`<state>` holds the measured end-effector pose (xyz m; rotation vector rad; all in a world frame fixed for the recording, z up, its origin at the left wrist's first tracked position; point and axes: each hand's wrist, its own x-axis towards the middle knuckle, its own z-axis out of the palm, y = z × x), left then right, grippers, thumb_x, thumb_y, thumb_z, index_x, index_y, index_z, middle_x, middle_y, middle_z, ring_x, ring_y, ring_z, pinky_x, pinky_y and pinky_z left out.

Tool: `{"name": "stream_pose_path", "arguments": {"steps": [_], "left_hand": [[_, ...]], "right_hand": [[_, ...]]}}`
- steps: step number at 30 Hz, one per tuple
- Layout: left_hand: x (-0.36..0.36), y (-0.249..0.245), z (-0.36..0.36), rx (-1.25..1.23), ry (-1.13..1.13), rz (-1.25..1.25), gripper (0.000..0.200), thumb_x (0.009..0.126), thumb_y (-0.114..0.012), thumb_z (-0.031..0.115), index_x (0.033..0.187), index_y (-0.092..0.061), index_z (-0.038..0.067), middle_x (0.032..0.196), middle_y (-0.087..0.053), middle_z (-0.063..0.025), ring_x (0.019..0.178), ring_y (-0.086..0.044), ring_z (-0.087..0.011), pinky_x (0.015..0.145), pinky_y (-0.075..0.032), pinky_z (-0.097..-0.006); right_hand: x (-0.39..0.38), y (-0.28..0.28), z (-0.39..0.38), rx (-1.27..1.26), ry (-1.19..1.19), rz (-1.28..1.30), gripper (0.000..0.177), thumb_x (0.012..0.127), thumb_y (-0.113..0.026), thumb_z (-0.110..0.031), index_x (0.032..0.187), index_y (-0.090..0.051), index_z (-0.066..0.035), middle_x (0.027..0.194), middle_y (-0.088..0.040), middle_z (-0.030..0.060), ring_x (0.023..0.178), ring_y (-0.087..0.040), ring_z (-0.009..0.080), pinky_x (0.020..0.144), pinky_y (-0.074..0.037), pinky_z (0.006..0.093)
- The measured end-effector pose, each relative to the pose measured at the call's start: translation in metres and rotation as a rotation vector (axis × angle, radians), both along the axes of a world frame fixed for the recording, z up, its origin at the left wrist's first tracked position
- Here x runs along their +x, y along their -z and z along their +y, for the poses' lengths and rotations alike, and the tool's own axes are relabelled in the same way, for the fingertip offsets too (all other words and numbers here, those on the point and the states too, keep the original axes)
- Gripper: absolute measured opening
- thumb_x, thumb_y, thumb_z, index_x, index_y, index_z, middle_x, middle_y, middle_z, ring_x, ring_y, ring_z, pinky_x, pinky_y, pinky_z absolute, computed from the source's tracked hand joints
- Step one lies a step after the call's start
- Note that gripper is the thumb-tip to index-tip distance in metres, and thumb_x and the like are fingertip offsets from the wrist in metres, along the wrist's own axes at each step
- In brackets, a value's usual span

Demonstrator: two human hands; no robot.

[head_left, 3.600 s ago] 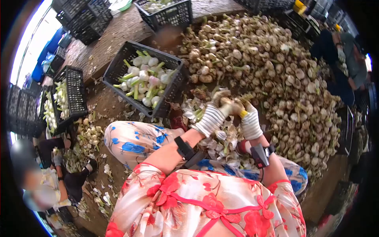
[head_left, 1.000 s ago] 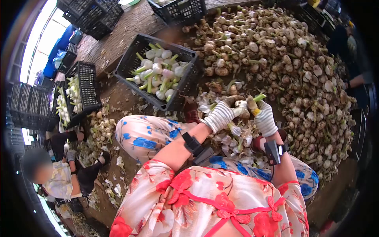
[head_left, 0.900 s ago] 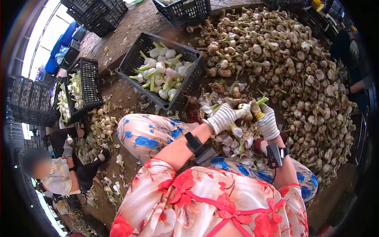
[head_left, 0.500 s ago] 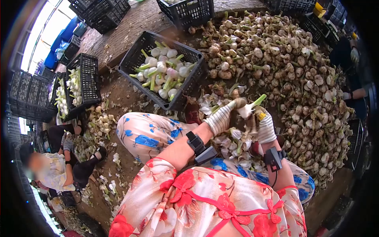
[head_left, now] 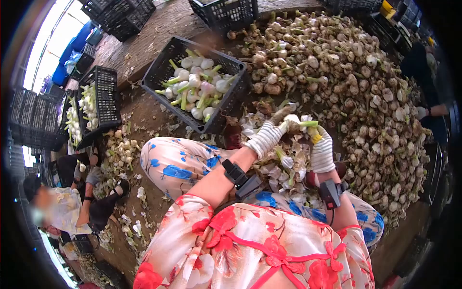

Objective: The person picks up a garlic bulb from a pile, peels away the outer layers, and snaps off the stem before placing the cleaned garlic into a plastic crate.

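Observation:
A pale garlic bulb with a green stem is held in front of me over a heap of loose skins. My left hand, in a striped knit glove with dirty fingers, is closed around the bulb side. Gloved the same way, my right hand is closed at the stem end; a yellow patch shows near its fingers. Papery garlic skins lie beneath both hands, between my legs. Beyond them stands a black crate holding several cleaned bulbs with stems.
A large pile of unpeeled garlic spreads ahead and to the right. At left, a person sits near crates of garlic and scattered bulbs. Another black crate stands at the back. A further person's arm shows at far right.
The garlic bulb has risen slightly and turned, its stem now pointing more level to the right. My hands have drawn closer together around it. The person at left has moved their hands apart.

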<state>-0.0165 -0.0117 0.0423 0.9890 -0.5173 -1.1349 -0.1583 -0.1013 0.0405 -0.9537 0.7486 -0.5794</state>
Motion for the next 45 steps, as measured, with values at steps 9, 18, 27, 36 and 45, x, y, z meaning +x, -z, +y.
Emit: {"name": "stream_pose_path", "arguments": {"steps": [9,18,27,36,45], "left_hand": [[0.005,-0.032,0.007,0.059,-0.023,-0.116,0.046,0.071,-0.062,-0.001,0.115,-0.048,0.002,0.101,-0.057,-0.0089,0.085,-0.059,-0.0156,0.071,-0.052,-0.0284],[0.004,-0.062,0.021,0.041,0.269,0.306,0.058,0.072,-0.057,0.011,0.127,-0.039,0.007,0.095,-0.056,-0.0044,0.073,-0.054,-0.0093,0.067,-0.045,-0.0212],[0.012,-0.033,0.011,0.074,0.008,0.098,0.046,0.076,-0.062,0.009,0.119,-0.045,0.005,0.095,-0.057,-0.0053,0.079,-0.058,-0.0145,0.065,-0.051,-0.0284],[0.01,-0.041,0.012,0.067,0.206,-0.119,0.066,0.071,-0.062,0.008,0.131,-0.035,0.007,0.122,-0.046,-0.0039,0.11,-0.045,-0.0136,0.092,-0.037,-0.0254],[0.014,-0.027,0.007,0.111,-0.008,-0.14,0.028,0.076,-0.064,0.002,0.102,-0.054,0.003,0.089,-0.059,-0.0055,0.081,-0.057,-0.0117,0.074,-0.049,-0.0257]], "right_hand": [[0.006,-0.032,-0.006,-0.226,-0.006,-0.056,0.018,0.086,-0.053,-0.011,0.099,-0.057,0.001,0.084,-0.06,0.0007,0.072,-0.051,0.0039,0.064,-0.043,0.0181],[0.0,-0.055,-0.017,0.194,-0.222,-0.249,0.028,0.084,-0.058,-0.017,0.108,-0.055,-0.003,0.095,-0.06,0.0022,0.083,-0.056,0.0095,0.073,-0.045,0.0224],[0.018,-0.02,0.007,-0.432,-0.002,-0.012,0.022,0.076,-0.065,-0.005,0.097,-0.058,-0.002,0.089,-0.062,0.0024,0.08,-0.055,0.0086,0.072,-0.045,0.0224],[0.003,-0.031,-0.007,-0.564,-0.292,0.084,0.036,0.077,-0.063,-0.002,0.111,-0.052,-0.003,0.095,-0.059,0.0024,0.084,-0.053,0.0078,0.068,-0.046,0.0207],[0.006,-0.014,0.008,-0.103,-0.133,-0.058,0.014,0.08,-0.062,-0.008,0.091,-0.06,0.0,0.085,-0.062,0.0024,0.074,-0.054,0.0079,0.066,-0.045,0.0232]]}}
